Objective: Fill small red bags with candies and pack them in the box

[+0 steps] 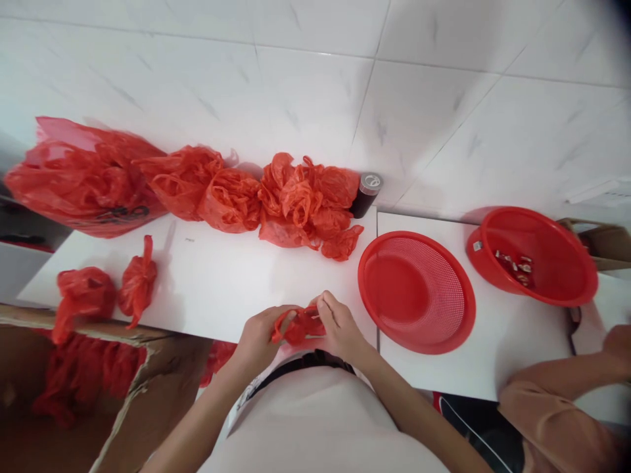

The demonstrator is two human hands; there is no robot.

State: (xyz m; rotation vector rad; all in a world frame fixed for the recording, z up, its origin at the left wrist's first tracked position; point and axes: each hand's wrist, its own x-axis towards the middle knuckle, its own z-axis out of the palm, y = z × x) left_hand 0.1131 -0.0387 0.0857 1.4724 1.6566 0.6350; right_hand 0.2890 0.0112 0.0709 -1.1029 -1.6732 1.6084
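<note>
Close to my body, at the table's front edge, my left hand (263, 335) and my right hand (340, 325) both grip a red plastic bag (303, 326). The bag is stretched between them, and its contents, if any, are hidden. My fingers are closed on its two sides. To the right of my hands is a red mesh basket (401, 282) with nothing visible inside. Over on the left, a knotted red bag (138, 282) and a second tied red bag (89, 295) sit near the table edge.
Several filled red bags (231, 200) line the tiled wall, beside a dark cylinder (367, 194). A red basin (537, 256) holds small wrapped pieces. Below left stands an open cardboard box (170, 368) with red bags inside. A co-worker's arm (557, 381) reaches in at right.
</note>
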